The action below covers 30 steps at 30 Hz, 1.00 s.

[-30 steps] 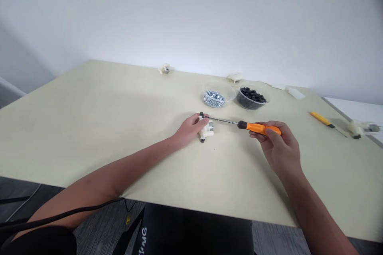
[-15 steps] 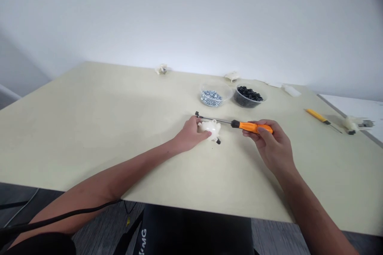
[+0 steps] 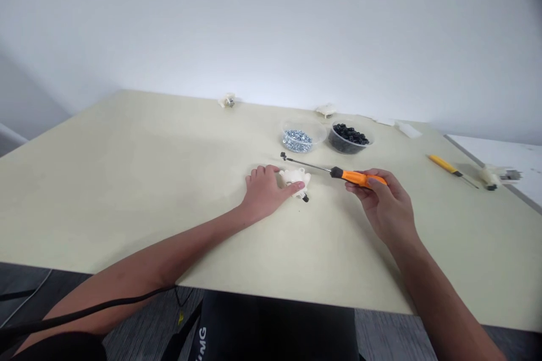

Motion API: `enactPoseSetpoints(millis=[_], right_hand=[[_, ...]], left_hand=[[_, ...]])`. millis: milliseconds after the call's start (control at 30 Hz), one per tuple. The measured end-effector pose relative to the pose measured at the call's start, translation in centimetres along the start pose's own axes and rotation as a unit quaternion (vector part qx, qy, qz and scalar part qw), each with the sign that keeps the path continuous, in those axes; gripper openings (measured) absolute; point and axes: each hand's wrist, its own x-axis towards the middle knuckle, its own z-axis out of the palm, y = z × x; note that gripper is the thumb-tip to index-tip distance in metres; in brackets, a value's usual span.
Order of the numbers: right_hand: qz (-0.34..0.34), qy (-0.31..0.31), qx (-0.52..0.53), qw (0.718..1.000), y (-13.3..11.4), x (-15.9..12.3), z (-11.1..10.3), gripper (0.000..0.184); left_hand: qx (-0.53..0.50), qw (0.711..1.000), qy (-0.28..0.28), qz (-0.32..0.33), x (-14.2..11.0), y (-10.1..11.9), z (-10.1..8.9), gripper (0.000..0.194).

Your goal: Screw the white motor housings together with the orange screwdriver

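Observation:
My right hand [image 3: 383, 197] is wrapped round the orange and black handle of a screwdriver [image 3: 358, 178]. Its thin shaft points left, and a small black piece [image 3: 283, 155] sits at the tip. Below that tip, my left hand [image 3: 269, 189] grips a cream plastic part [image 3: 295, 179] against the table, with the thumb across its near side. A black bit shows at the part's lower right end. The screwdriver's shaft passes above and behind the part, apart from it. The underside of the cream part is hidden.
Behind the hands stand a clear tub of silvery screws [image 3: 297, 141] and another of black pieces [image 3: 349, 138]. A yellow screwdriver [image 3: 444, 164] lies at right, near another cream assembly [image 3: 499, 176]. More cream parts, one here [image 3: 228, 100], rest by the wall.
The screwdriver's tip with the black piece has risen slightly and moved clear of my left fingers. My left fingers have shifted and spread a little on the left side of the cream part.

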Motion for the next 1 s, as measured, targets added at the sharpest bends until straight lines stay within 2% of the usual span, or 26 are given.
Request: enactPoseSetpoints(millis=[200,400,500,733,900,1000], right_hand=[[0.0,0.021,0.016,1.0,-0.3,0.1,0.1,0.012],[0.009,0.028,0.042,0.999,-0.3,0.3,-0.2,0.01],[0.013,0.036,0.051,0.998,-0.3,0.4,-0.3,0.011],[0.023,0.037,0.06,0.997,-0.4,0.3,-0.2,0.012],[0.036,0.036,0.062,0.997,-0.3,0.3,-0.1,0.013],[0.048,0.036,0.063,0.996,-0.4,0.4,0.0,0.013]], left_hand=[[0.006,0.998,-0.067,0.004,0.8,0.4,-0.8,0.045],[-0.162,0.978,-0.13,0.009,1.9,-0.9,-1.9,0.044],[-0.185,0.971,-0.153,0.003,2.5,-1.6,-1.7,0.043],[-0.158,0.98,-0.116,-0.044,2.4,-1.1,-1.3,0.039],[-0.128,0.991,-0.042,-0.012,1.7,0.2,-0.8,0.027],[-0.137,0.99,-0.031,-0.019,1.5,0.6,-0.5,0.021]])
